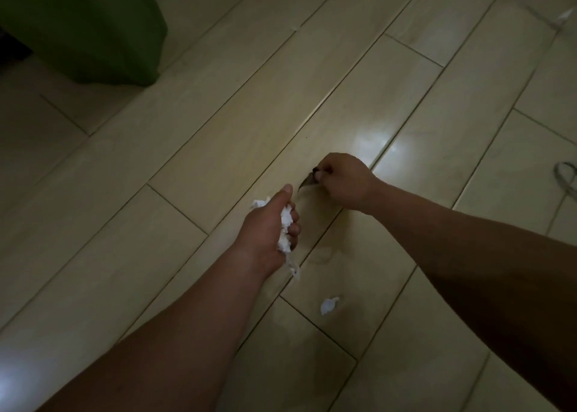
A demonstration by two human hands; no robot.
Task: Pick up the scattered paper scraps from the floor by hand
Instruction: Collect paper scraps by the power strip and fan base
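Beyond a crumpled floor scrap [328,306], the left hand [265,227] clutches wadded white paper [284,224], the right hand [345,180] pinches a curled sliver [306,183].

We look down on a floor [218,124] of long pale beige tiles, laid in staggered rows with thin dark joints running from 7 o'clock towards 1 o'clock. The room is dim. A soft white glare [373,144] lies on the glossy tiles just right of centre, and a fainter glow [7,383] at 8 o'clock. At 10 o'clock stands a blurred green object [93,27]. At 3 o'clock a thin grey loop [565,177] lies on the tiles.
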